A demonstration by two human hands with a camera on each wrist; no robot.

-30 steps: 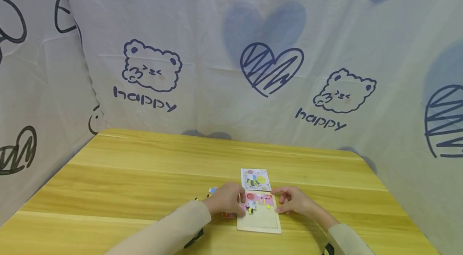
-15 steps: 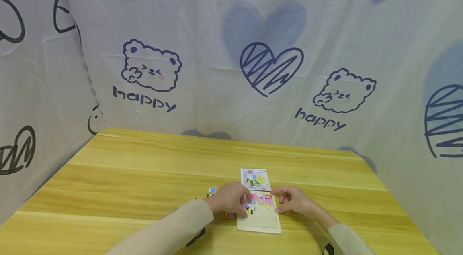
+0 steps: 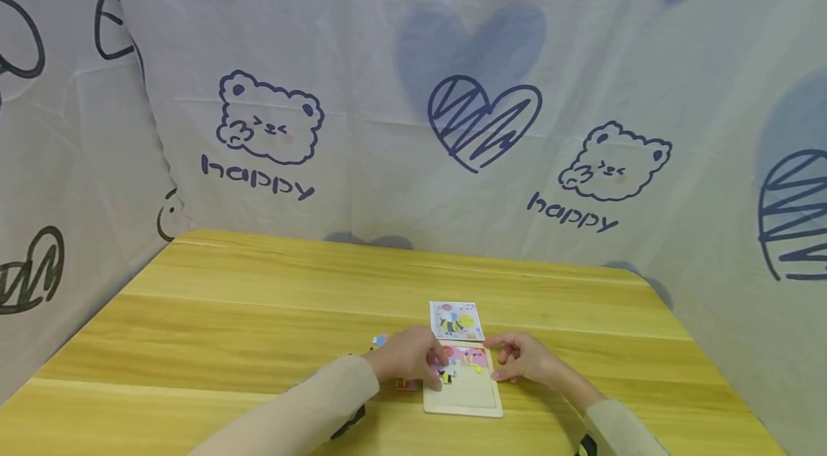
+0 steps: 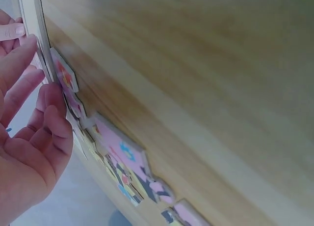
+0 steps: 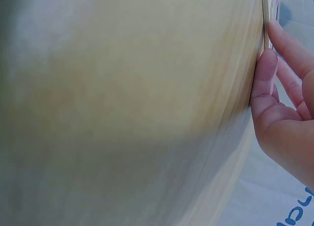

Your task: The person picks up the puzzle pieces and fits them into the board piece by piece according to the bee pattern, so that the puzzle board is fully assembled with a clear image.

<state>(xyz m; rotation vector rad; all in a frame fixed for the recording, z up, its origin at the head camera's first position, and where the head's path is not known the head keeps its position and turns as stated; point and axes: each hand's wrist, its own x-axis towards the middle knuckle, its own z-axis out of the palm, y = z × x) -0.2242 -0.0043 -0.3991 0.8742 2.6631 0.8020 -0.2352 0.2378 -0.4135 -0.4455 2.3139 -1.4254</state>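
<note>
In the head view a wooden puzzle board (image 3: 461, 400) lies on the table, with pink and bee-patterned pieces across its upper part. My left hand (image 3: 408, 355) reaches over the board's left side. Its index finger and thumb are apart and touch the upper left area beside a bee-striped puzzle piece (image 3: 447, 375); part of that piece is hidden. At the board's right edge my right hand (image 3: 526, 359) rests its index finger near the top corner and its thumb lower down. The right wrist view shows the fingertips (image 5: 268, 61) against the board's edge.
A picture card (image 3: 456, 323) with a bee lies just beyond the board. Left of it, partly behind the left hand, are loose puzzle pieces (image 3: 406, 385), several of them visible in the left wrist view. A printed curtain (image 3: 375, 82) surrounds the wooden table (image 3: 258, 276).
My left hand's index finger has shifted slightly to the right over the board's upper left pieces. The right hand and the board stay in place.
</note>
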